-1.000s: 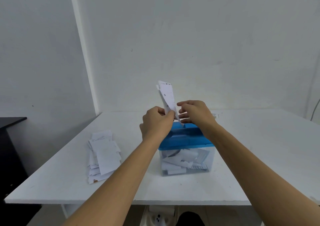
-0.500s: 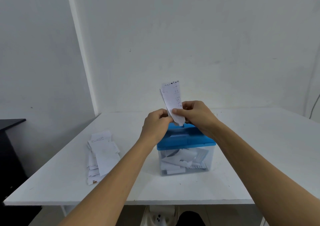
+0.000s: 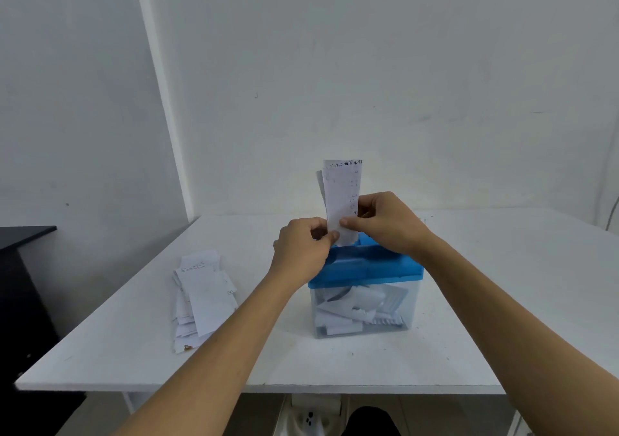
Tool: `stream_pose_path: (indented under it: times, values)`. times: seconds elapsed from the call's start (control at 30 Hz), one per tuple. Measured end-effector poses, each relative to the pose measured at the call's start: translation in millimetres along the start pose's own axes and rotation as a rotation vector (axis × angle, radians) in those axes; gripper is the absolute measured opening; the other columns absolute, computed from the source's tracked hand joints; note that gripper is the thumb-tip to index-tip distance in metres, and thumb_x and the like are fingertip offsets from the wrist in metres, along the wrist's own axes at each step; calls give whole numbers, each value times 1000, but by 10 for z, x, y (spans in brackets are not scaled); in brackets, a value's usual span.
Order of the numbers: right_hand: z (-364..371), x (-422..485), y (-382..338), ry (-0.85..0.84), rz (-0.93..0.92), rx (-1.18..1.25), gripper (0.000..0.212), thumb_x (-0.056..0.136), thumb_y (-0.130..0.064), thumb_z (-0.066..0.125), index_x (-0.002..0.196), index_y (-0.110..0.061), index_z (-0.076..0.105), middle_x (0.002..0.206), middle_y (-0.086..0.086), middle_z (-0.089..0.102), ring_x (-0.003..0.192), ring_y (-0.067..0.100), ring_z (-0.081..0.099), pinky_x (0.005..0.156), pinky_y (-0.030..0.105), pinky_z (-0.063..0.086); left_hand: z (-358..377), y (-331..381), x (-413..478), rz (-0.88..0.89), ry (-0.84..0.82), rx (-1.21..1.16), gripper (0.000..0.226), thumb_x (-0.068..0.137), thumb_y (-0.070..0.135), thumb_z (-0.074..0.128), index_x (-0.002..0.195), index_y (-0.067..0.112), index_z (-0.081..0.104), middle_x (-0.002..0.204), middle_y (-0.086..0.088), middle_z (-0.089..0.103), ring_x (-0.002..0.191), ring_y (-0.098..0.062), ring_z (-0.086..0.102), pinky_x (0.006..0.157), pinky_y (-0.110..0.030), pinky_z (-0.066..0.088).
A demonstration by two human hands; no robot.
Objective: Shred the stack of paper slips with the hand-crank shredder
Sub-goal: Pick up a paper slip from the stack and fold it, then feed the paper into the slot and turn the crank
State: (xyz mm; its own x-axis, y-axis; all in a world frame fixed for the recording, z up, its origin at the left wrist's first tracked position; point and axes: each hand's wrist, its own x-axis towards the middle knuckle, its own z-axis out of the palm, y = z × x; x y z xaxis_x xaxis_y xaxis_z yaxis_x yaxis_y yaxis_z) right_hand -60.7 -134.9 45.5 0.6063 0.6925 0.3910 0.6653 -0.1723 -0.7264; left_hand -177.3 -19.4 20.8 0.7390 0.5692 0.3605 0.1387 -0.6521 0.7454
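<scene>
Slips [image 3: 342, 188] of printed paper, at least two layered together, stood upright in a shared grip. The left hand [image 3: 303, 249] pinched their lower left edge between thumb and curled fingers, and the right hand [image 3: 385, 224] pinched the lower right edge. Holding low and on both edges likely made the thin sheets stiff and square, so the bottom end, just below the grip, could be steered into the feed slot.

That end sat at the blue top of the shredder [image 3: 371, 265], directly beneath the grip. Whether it had entered the slot could not be told, as the fingers hid it. Most of the paper's length rose free above the grip, which suggested that these pieces were only at the start of feeding.

No crank showed; it was perhaps hidden behind the right hand. With both hands on paper, one would have to let go before any turning.

Lower down, the clear bin [image 3: 409, 301] held cut pieces [image 3: 348, 305], so part of the job looked done. The stack [image 3: 201, 298] of waiting slips lay on the desk [image 3: 502, 301], down and to the left of the grip. It was probably put there so the left hand could fetch more without shifting the shredder.
</scene>
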Motion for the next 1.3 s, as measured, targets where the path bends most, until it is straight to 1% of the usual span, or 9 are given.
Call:
stream_pose_path:
  times: [0.23,0.33,0.53,0.73,0.83,0.9,0.97,1.1,1.3]
  values:
    - [-9,-29,49,-53,-35,-113,32,94,-21,69,125,-16,67,114,-6,71,91,10,67,86,25,57,49,10,-45,37,50,79,21,96,30,67,114,21,73,115,2,74,101,-21,67,102,-46,51]
    - [-15,-48,83,-66,-35,-126,32,94,-21,68,125,-15,66,110,-8,68,86,6,65,76,18,54,34,-1,-43,48,16,109,19,97,25,65,114,21,71,115,3,72,102,-19,65,101,-43,52]
    - [-12,-3,99,-80,-30,-140,35,94,-21,68,128,-14,64,119,-2,69,93,12,65,80,20,54,10,-1,41,-30,-66,-17,25,97,13,60,120,18,64,121,1,66,100,-14,59,75,-16,46]
    - [57,26,122,-40,-43,-155,34,90,-21,73,123,-22,67,112,-8,74,84,-2,65,73,12,49,179,-3,28,-49,-13,-28,25,104,26,50,126,17,57,132,-2,59,111,-20,57,91,-30,48]
    - [3,-36,94,-40,-49,-156,35,90,-30,73,123,-26,62,98,-10,75,86,7,69,79,25,56,269,-79,-13,13,23,5,13,105,28,49,112,18,52,130,-2,60,111,-21,59,92,-32,54]
    - [-135,-63,117,6,-44,-101,26,95,-35,64,120,-28,59,97,-12,73,90,6,68,80,23,53,292,-116,-29,33,43,24,9,105,28,49,104,19,49,125,-1,61,107,-23,60,89,-31,55]
    - [-341,-71,214,157,-29,8,17,100,-23,54,113,-27,63,98,-11,74,95,8,67,78,25,53,302,-153,-15,54,68,28,10,104,27,48,97,20,47,124,1,61,106,-21,59,91,-38,56]
    - [-637,-177,653,297,35,-186,59,84,16,35,114,-26,65,115,-3,69,110,16,60,90,28,52,322,-199,-6,82,91,-8,12,104,24,47,93,18,48,126,4,61,106,-20,57,88,-40,56]
    - [-487,-438,1084,-30,-14,-606,67,95,0,52,152,-30,34,153,-11,41,139,11,37,116,32,34,343,-244,2,86,101,-48,13,104,24,48,102,13,54,131,2,61,110,-19,56,88,-36,57]
